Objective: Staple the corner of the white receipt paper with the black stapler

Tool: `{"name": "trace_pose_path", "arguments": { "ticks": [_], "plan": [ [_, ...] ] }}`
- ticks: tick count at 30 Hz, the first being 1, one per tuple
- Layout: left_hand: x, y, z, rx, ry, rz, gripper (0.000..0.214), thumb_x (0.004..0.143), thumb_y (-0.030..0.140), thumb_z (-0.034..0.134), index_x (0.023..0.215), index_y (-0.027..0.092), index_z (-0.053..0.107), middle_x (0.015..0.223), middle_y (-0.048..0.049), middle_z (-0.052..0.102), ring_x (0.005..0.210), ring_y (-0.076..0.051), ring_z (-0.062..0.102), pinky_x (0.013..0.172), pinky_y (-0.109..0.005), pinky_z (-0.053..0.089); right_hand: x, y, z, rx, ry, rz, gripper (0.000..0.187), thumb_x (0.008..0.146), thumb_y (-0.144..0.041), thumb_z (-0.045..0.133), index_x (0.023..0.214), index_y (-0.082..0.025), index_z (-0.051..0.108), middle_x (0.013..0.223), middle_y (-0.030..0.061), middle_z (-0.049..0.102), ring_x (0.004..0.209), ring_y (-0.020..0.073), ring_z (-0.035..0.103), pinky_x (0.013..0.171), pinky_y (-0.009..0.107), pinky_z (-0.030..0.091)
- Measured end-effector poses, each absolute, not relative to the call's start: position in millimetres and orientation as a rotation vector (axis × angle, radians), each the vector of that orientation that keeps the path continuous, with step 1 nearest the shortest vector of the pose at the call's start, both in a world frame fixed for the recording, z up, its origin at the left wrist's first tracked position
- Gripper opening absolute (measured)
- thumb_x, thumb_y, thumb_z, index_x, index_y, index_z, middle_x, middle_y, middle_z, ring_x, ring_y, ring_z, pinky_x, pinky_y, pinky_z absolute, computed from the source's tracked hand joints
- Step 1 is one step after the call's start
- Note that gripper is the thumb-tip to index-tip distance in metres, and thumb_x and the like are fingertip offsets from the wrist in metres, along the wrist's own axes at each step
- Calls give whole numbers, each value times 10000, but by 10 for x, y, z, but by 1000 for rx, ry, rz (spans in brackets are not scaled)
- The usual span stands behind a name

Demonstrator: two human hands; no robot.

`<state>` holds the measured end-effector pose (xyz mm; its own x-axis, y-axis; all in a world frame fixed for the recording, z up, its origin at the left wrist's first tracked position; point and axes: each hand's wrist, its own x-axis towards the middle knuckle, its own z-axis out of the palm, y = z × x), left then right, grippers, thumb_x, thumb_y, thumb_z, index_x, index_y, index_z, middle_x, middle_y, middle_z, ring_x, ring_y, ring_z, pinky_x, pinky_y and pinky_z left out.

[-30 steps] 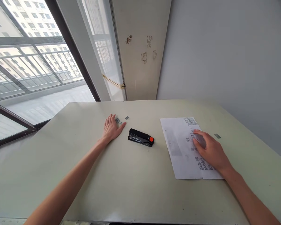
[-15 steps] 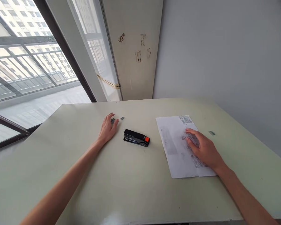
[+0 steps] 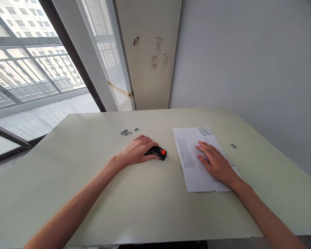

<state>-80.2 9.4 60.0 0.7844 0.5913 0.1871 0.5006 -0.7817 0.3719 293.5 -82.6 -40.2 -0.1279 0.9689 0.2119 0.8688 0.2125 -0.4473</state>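
Observation:
A black stapler (image 3: 155,152) with an orange-red patch at its right end lies on the table. My left hand (image 3: 138,150) is wrapped over the stapler's left part, fingers along the far side and thumb along the near side, covering about half of it. To the right, my right hand (image 3: 215,162) rests flat with fingers apart on printed paper (image 3: 189,169). Part of the print is under that hand. Several small grey staple strips (image 3: 126,132) lie beyond my left hand.
Another staple strip (image 3: 233,146) lies right of the paper. The pale table (image 3: 98,214) reaches to a grey wall (image 3: 243,55) at the right. A window (image 3: 36,69) with a railing outside is at the left, and a stained panel (image 3: 150,83) stands behind.
My left hand has moved right and nearer, from the staple strips onto the stapler, and closed round it. My right hand has slid a little left and flattened on the paper.

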Motion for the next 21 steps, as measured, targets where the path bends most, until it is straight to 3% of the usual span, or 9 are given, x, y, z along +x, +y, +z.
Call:
{"name": "trace_pose_path", "arguments": {
  "ticks": [3, 11, 16, 21],
  "plan": [
    [-850, 86, 635, 2652, 899, 387, 417, 1016, 620, 550, 1175, 282, 737, 1015, -87, 767, 954, -289, 710, 986, -439, 493, 2824, -832, -414, -1689, -2076, 254, 513, 1090, -487, 364, 1523, -267, 529, 1707, 47, 416, 1609, 243, 318, 1325, 555, 250],
    [-1616, -112, 1003, 2475, 1467, 568, 527, 940, 715, 534, 1227, 311, 714, 1071, -86, 761, 940, -317, 700, 877, -394, 504, 1893, -991, -326, -1639, -2197, 316, 577, 1105, -471, 316, 1583, -207, 503, 1737, 59, 341, 1635, 246, 241, 1345, 539, 182],
    [-2074, -101, 1091, 2492, 1723, 536, 488, 931, 716, 534, 1169, 331, 716, 1005, -60, 764, 801, -291, 687, 709, -355, 459, 1197, -1112, -106, -1560, -2367, 588, 717, 1075, -576, 377, 1663, -163, 374, 1782, 72, 147, 1663, 281, 55, 1352, 556, 79],
    [-2341, 30, 913, 2434, 1932, 468, 472, 906, 704, 557, 1104, 306, 716, 956, -77, 769, 820, -318, 698, 714, -363, 456, 802, -1209, 110, -1535, -2416, 858, 815, 1070, -635, 340, 1705, -135, 229, 1783, 55, -42, 1645, 288, -117, 1350, 556, 7]
  ]
}}
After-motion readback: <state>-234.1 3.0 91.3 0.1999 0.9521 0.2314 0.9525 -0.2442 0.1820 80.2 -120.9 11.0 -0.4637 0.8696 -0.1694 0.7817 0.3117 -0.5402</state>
